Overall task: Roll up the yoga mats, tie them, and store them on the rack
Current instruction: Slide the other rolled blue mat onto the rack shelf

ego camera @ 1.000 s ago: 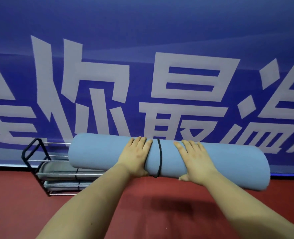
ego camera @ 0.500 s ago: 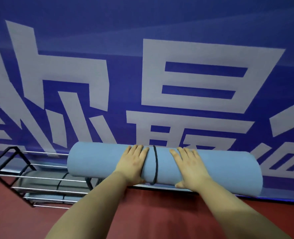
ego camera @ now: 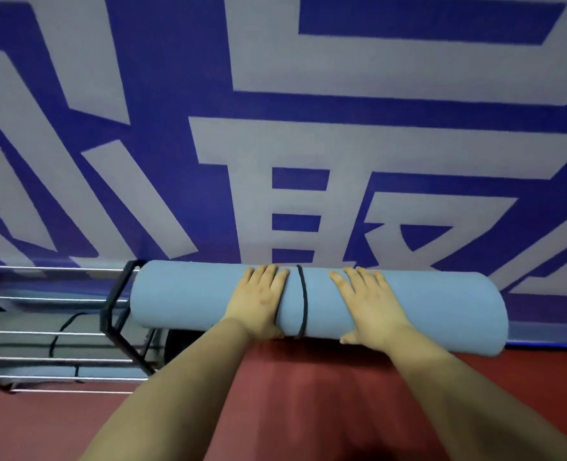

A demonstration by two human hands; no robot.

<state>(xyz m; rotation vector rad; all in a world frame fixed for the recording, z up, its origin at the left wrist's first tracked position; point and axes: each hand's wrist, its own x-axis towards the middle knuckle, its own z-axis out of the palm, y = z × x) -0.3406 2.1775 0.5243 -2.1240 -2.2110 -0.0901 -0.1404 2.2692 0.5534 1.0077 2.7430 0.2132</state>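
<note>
One rack [ego camera: 115,314], black-framed with silver horizontal rails, stands at the left edge of the red floor [ego camera: 308,394] against the wall; its right end frame sits just behind the left end of the held mat. One grey rolled mat [ego camera: 26,322] lies on a lower tier of the rack, bound by a black cord [ego camera: 64,331] looped over it. One light blue rolled yoga mat [ego camera: 192,294], horizontal, is held in the air in front of the wall, its left end overlapping the rack's right end, its right end extending well past the rack over the floor. One left hand [ego camera: 260,301] grips the roll from above just left of its middle, fingers laid over the top, thumb tucked beneath. One black tie band [ego camera: 302,304] circles the roll between the two hands, touching the left hand's edge. One right hand [ego camera: 370,306] grips the roll just right of the band, fingers spread over the top, thumb showing under the lower edge. One blue banner [ego camera: 175,94] with large pale characters covers the wall behind everything.
</note>
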